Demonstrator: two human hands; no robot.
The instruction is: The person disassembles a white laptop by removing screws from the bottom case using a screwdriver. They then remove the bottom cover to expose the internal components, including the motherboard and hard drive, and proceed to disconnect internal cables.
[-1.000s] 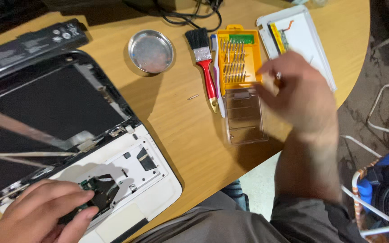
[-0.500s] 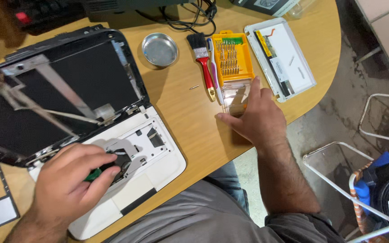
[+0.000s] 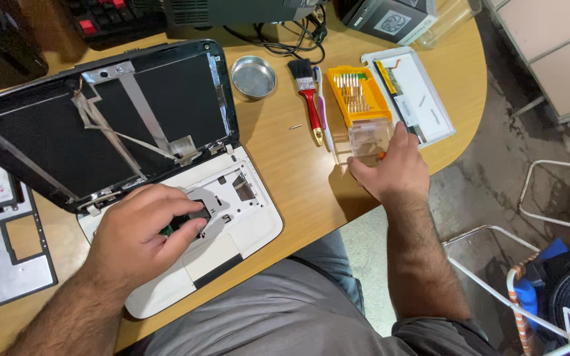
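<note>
Left fingers: curled down on my left hand [image 3: 143, 234], closed around a small dark tool with a green bit showing at the fingertips [image 3: 189, 227], pressed to the white laptop base [image 3: 245, 231].
Right fingers: on my right hand [image 3: 390, 168], bent over the near end of the clear lid [image 3: 367, 138] of the orange bit case [image 3: 361, 95]; something small and orange shows at my thumb, but I cannot tell whether I am gripping it or only touching the lid.
Under the left fingers: the stripped palm-rest of the base, with open cut-outs just beyond my fingertips.
Beyond the left fingers: the black screen shell [image 3: 100, 118], hinged open and lying back, metal brackets and tape strips across it.
Outside my left wrist: a grey bezel frame [image 3: 8, 264] flat on the worktop [image 3: 298, 178].
Between the two sets of fingers: bare worktop with one loose screw [image 3: 294, 126].
Just left of the right fingers: a red-handled paintbrush [image 3: 309, 99] and a slim pale tool beside it.
Further out: a round metal dish [image 3: 253, 76].
Right of the case: a bare screen panel [image 3: 413, 99] near the worktop edge.
</note>
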